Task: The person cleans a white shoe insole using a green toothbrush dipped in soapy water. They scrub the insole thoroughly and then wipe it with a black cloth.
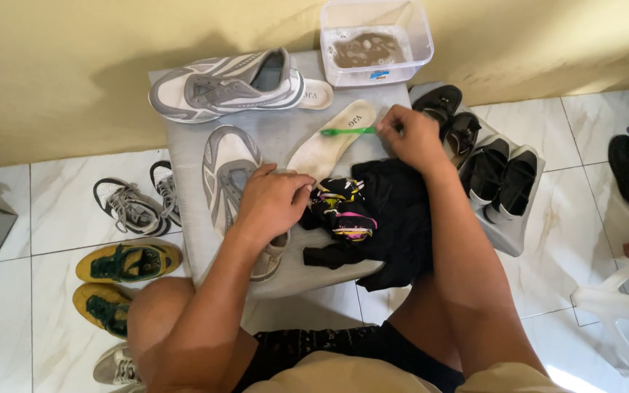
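- Nearest the camera are the person's bare knees and dark shorts, cut off by the bottom edge; the forearms reach up from there over the grey tabletop [183,156].
- The left hand [274,200] lies palm down, its grip loosely curled, pressing on the lower end of the white insole [333,142] and touching a grey-and-white sneaker [228,171] that lies beside it.
- The right hand [413,135] has its grip closed on a green toothbrush [347,132], whose head rests on the insole near the middle.
- A bundle of black cloth with a pink-and-yellow patch [362,215] sits between the forearms and hangs over the tabletop's near edge.
- A second grey-and-white sneaker [227,87] lies along the far edge; a second insole pokes out beside it.
- A clear plastic tub of murky, soapy water [375,44] stands at the far right corner against the yellow wall.
- Little bare surface is left on the tabletop; the open strip runs along its left edge.
- Black sandals and shoes [485,156] crowd a lower surface to the right; what carries them is hard to make out.
- On the tiled floor left lie lace-up sneakers [136,204] and yellow-and-green shoes [125,266].
- A white plastic chair [620,302] is cut off at the right edge.
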